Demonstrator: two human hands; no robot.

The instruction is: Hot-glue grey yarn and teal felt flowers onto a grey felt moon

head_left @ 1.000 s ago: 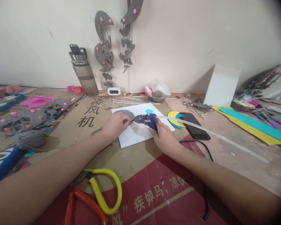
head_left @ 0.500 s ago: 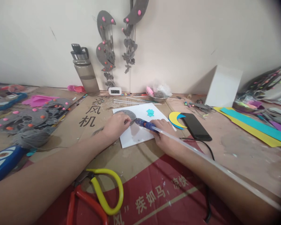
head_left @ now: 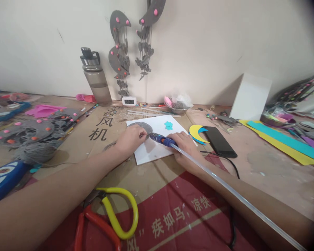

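Observation:
My right hand (head_left: 186, 148) is wrapped round a blue hot glue gun (head_left: 166, 141), with a long clear glue stick (head_left: 225, 185) running out of its back toward me. The gun's tip is at the fingertips of my left hand (head_left: 132, 139). Those fingers are pinched together on a small dark grey piece, mostly hidden. Beneath them lies a white board (head_left: 149, 155), with a grey crescent-like felt piece (head_left: 143, 126) on it partly covered by my left hand. Farther right on the board sits a turquoise flower-shaped cutout (head_left: 168, 125).
Red-and-yellow scissors (head_left: 133, 209) lie in front on the cardboard (head_left: 115, 174). Right of the board are yellow and blue crescents (head_left: 196, 131) and a black phone (head_left: 219, 141). Grey yarn (head_left: 36, 153) lies left. A water bottle (head_left: 95, 80) and small clock (head_left: 129, 101) stand at the wall.
The glue gun's tip has shifted slightly left, closer to my left fingertips. Its glue stick's rear end has swung down and left. My left hand stays nearly in place.

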